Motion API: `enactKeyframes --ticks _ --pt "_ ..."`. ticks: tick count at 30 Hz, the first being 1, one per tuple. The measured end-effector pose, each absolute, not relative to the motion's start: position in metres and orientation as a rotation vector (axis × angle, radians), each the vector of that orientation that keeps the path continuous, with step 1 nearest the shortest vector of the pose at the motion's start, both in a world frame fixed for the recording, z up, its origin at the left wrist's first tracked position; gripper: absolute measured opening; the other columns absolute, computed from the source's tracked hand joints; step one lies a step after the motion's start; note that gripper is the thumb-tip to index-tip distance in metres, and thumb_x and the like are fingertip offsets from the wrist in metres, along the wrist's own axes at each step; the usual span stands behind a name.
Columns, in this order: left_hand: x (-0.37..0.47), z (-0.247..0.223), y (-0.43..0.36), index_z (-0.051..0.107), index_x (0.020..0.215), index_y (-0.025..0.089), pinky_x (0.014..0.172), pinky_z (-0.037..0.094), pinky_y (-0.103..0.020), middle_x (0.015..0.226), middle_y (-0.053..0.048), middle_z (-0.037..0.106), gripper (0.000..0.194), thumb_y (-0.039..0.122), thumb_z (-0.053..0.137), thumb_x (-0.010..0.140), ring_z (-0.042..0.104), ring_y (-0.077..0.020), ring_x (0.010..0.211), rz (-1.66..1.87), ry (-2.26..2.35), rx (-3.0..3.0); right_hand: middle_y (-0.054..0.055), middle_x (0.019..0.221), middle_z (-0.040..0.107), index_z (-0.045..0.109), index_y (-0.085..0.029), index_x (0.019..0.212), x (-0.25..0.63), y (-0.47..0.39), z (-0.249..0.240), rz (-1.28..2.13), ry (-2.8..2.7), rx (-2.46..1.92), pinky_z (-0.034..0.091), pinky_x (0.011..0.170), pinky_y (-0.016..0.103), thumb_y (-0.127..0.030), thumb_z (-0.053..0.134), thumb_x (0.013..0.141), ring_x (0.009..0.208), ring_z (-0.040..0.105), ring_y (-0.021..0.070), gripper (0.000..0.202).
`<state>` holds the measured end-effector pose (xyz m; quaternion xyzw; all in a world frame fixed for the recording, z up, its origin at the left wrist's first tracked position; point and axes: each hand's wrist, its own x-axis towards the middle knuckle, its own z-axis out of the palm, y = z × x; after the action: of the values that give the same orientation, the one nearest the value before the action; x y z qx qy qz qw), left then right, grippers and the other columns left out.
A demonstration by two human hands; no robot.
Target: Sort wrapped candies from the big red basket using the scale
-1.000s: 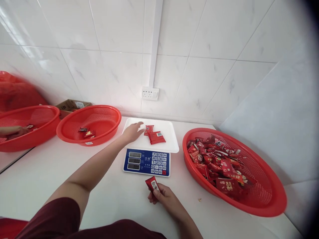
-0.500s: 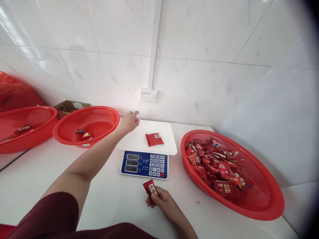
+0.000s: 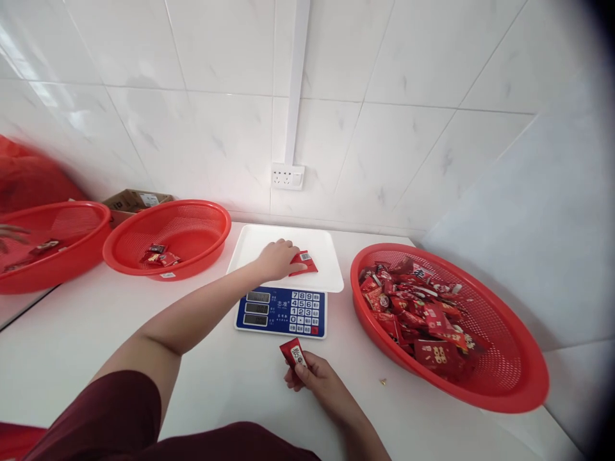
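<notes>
My left hand (image 3: 279, 260) reaches over the white pan (image 3: 254, 246) of a digital scale, its thumb and fingers closing on a red packet (image 3: 307, 261) with a barcode label. Part of that packet is hidden by the hand. Below the scale's blue keypad panel (image 3: 282, 312), my right hand (image 3: 310, 378) pinches a small red snack packet (image 3: 293, 352) with a white label, tilted up above the table. To the right stands a large red basket (image 3: 509, 384) with many red packets (image 3: 423, 314) heaped in it.
A red basket (image 3: 211, 243) with a few small packets (image 3: 161, 255) stands left of the scale. Further left, another person's hand (image 3: 12, 235) is over a second red basket (image 3: 86, 218). Behind are a cardboard box (image 3: 127, 202), a red bag (image 3: 29, 173) and a wall socket (image 3: 287, 177).
My left hand has come from the pan's far left edge down and right onto the red packet. My right hand keeps its packet. Another person's hand has appeared at the far left.
</notes>
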<state>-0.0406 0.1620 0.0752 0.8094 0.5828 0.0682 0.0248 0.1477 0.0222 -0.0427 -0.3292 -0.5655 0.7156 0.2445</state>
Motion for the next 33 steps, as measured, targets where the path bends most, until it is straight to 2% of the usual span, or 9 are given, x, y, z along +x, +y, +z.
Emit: enactKeyframes --ticks 5,10,15,18,21,23,25,28,33 --pt "-0.017 0.066 0.177 0.055 0.103 0.014 0.086 0.038 -0.043 0.106 -0.015 0.056 0.044 0.049 0.054 0.077 0.048 -0.0326 0.105 0.205 1.867 2.486 0.007 0.078 0.064 0.057 -0.015 0.083 0.149 0.022 -0.047 1.926 -1.544 -0.909 0.045 0.066 0.031 -0.06 0.051 0.077 0.07 0.058 0.0173 0.045" --pt "-0.018 0.064 0.175 0.045 0.109 0.019 0.073 0.045 -0.033 0.104 -0.009 0.053 0.046 0.045 0.059 0.075 0.058 -0.024 0.088 0.236 1.875 2.421 0.008 0.079 0.063 0.058 -0.015 0.083 0.149 0.024 -0.049 1.928 -1.6 -0.891 0.044 0.066 0.032 -0.055 0.05 0.08 0.07 0.057 0.0179 0.041" --pt "-0.056 0.088 0.156 0.042 0.106 0.023 0.065 0.045 -0.031 0.11 -0.007 0.047 0.019 0.032 0.039 0.089 0.059 -0.0202 0.085 0.373 2.023 2.37 0.008 0.079 0.064 0.058 -0.016 0.084 0.148 0.022 -0.048 1.953 -1.609 -0.898 0.044 0.066 0.033 -0.056 0.051 0.079 0.072 0.057 0.0192 0.041" --pt "-0.111 0.113 0.145 0.044 0.105 0.024 0.063 0.045 -0.03 0.113 -0.007 0.047 0.019 0.033 0.039 0.089 0.058 -0.0218 0.086 0.66 2.411 2.193 0.008 0.079 0.063 0.058 -0.016 0.083 0.148 0.021 -0.047 1.945 -1.62 -0.905 0.044 0.067 0.033 -0.056 0.051 0.079 0.071 0.057 0.0192 0.041" --pt "-0.165 0.125 0.13 0.047 0.107 0.018 0.068 0.046 -0.035 0.113 -0.012 0.049 0.025 0.034 0.04 0.088 0.056 -0.0262 0.091 0.779 2.666 1.984 0.008 0.079 0.063 0.058 -0.016 0.082 0.148 0.022 -0.046 1.938 -1.634 -0.897 0.044 0.067 0.033 -0.055 0.051 0.08 0.071 0.057 0.0186 0.04" --pt "-0.183 0.123 0.115 0.051 0.101 0.014 0.08 0.043 -0.042 0.112 -0.014 0.051 0.026 0.033 0.044 0.087 0.05 -0.031 0.101 0.778 2.68 1.985 0.008 0.079 0.063 0.058 -0.016 0.082 0.148 0.022 -0.047 1.934 -1.645 -0.891 0.044 0.067 0.033 -0.055 0.051 0.08 0.07 0.057 0.0183 0.04" --pt "-0.181 0.114 0.097 0.055 0.095 0.015 0.084 0.042 -0.04 0.107 -0.011 0.056 0.023 0.033 0.046 0.086 0.051 -0.0284 0.102 0.757 2.611 2.036 0.007 0.078 0.064 0.057 -0.016 0.081 0.147 0.022 -0.049 1.924 -1.644 -0.898 0.044 0.066 0.033 -0.057 0.05 0.079 0.069 0.057 0.0183 0.041" --pt "-0.147 0.09 0.066 0.057 0.088 0.019 0.074 0.046 -0.027 0.091 -0.004 0.063 0.021 0.036 0.043 0.087 0.058 -0.0183 0.085 0.813 2.25 2.097 0.006 0.074 0.063 0.055 -0.016 0.079 0.143 0.019 -0.049 1.901 -1.611 -0.921 0.044 0.062 0.032 -0.059 0.049 0.079 0.065 0.057 0.0174 0.043" --pt "-0.062 0.042 0.02 0.059 0.084 0.022 0.071 0.045 -0.025 0.085 -0.002 0.066 0.024 0.037 0.041 0.087 0.059 -0.0158 0.079 0.741 1.557 2.129 0.005 0.073 0.063 0.056 -0.016 0.085 0.155 0.012 -0.022 1.741 -1.609 -0.962 0.045 0.063 0.03 -0.053 0.047 0.083 0.064 0.057 0.0156 0.038"
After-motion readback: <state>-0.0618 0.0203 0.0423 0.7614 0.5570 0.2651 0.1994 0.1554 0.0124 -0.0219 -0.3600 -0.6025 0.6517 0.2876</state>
